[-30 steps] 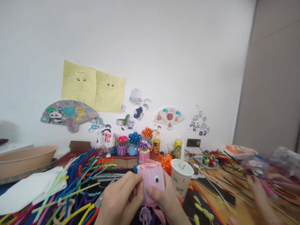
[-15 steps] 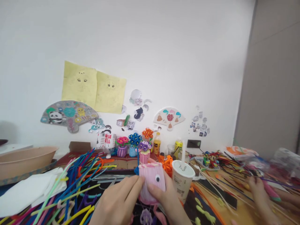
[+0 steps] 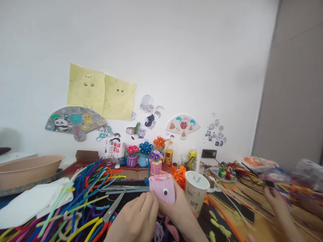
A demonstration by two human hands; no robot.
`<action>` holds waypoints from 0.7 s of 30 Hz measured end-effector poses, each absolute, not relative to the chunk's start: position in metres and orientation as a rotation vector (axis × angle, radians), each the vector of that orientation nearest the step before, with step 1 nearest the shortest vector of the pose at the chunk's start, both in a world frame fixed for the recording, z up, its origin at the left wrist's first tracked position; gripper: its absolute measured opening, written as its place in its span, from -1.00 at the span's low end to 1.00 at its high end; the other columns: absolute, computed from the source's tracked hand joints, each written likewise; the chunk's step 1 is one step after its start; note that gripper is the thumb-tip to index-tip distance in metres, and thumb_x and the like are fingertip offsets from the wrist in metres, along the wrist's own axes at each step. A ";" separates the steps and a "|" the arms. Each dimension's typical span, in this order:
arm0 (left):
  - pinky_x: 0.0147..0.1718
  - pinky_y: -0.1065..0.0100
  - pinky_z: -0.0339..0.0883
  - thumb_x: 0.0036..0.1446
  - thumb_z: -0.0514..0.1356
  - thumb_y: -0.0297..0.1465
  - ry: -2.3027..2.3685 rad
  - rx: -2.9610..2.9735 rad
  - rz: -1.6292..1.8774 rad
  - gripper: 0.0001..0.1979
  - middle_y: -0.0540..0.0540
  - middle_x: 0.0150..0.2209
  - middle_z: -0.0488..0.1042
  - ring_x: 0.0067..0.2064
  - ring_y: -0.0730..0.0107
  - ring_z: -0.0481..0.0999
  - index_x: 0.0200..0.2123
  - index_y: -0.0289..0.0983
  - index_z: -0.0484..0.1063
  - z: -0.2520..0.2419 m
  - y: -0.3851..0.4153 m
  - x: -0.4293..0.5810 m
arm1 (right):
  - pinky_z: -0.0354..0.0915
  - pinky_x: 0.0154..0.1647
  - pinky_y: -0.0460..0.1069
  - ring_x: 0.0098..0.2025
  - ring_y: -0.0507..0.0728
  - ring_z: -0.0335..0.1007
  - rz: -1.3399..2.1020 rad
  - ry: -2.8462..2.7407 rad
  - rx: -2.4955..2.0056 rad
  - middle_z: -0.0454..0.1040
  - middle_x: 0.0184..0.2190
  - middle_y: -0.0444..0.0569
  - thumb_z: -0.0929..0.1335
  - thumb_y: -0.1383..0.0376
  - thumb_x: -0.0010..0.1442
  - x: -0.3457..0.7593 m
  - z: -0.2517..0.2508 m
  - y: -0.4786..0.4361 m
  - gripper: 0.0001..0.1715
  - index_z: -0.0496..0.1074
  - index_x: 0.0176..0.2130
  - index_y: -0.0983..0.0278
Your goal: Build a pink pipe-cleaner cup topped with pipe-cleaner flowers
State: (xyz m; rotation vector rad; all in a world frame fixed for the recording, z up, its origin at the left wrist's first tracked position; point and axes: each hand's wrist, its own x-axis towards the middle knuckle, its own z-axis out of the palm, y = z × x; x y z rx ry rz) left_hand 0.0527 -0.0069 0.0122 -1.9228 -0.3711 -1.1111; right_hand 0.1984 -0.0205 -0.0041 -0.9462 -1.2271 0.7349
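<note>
A pink, pipe-cleaner-covered pot (image 3: pixel 161 190) with one googly eye on its side is at the front centre, tilted. My right hand (image 3: pixel 176 208) wraps round its lower right side, thumb in front. Pressed together at the pot's lower left is my left hand (image 3: pixel 137 215); its fingertips are hidden, so what they pinch is unclear. Below the pot hang or lie a purple pipe-cleaner flower (image 3: pixel 158 232) and a pink pipe-cleaner piece (image 3: pixel 172 230); I cannot tell whether they join it. Scissors (image 3: pixel 113 206) with orange-red handles lie left of my left hand.
Loose pipe cleaners (image 3: pixel 88 185) cover the left side beside white tissues (image 3: pixel 32 205). A lidded cup with a straw (image 3: pixel 196 191) stands close to my right hand. Several pipe-cleaner flower pots (image 3: pixel 143 161) line the back. Another person's hand (image 3: pixel 275 198) is at the right.
The pot has tipped and sunk slightly in my right hand. My left hand has shifted right and curled in, and the scissors now show beside it. The other person's hand has moved.
</note>
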 end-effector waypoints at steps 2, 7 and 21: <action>-0.47 0.39 0.33 0.25 -0.25 -0.62 -0.392 -1.900 -1.194 -0.56 -0.09 -0.48 0.48 -0.44 0.38 0.47 -0.36 -0.32 0.39 0.005 -0.003 0.058 | 0.37 -0.09 0.06 -0.13 0.25 0.46 0.692 -1.234 -0.992 0.53 -0.14 0.06 0.51 0.31 -0.12 0.200 -0.005 -0.019 -0.37 0.37 -0.03 0.30; -0.58 0.36 0.20 0.27 -0.25 -0.59 -0.407 -1.905 -1.267 -0.59 -0.08 -0.50 0.42 -0.48 0.36 0.43 -0.39 -0.31 0.35 -0.006 0.000 0.064 | 0.36 -0.19 0.03 -0.22 0.23 0.44 0.649 -1.252 -1.014 0.54 -0.19 0.06 0.49 0.32 -0.19 0.204 -0.010 -0.013 -0.37 0.37 -0.07 0.32; -0.48 0.51 0.24 0.30 -0.08 -0.49 -0.500 -2.072 -1.339 -0.71 0.01 -0.52 0.44 -0.48 0.52 0.46 -0.38 -0.27 0.38 0.003 -0.012 0.057 | 0.35 -0.36 -0.04 -0.37 0.13 0.39 0.719 -1.216 -0.807 0.53 -0.30 0.01 0.51 0.21 -0.28 0.207 -0.015 -0.012 -0.34 0.41 -0.13 0.34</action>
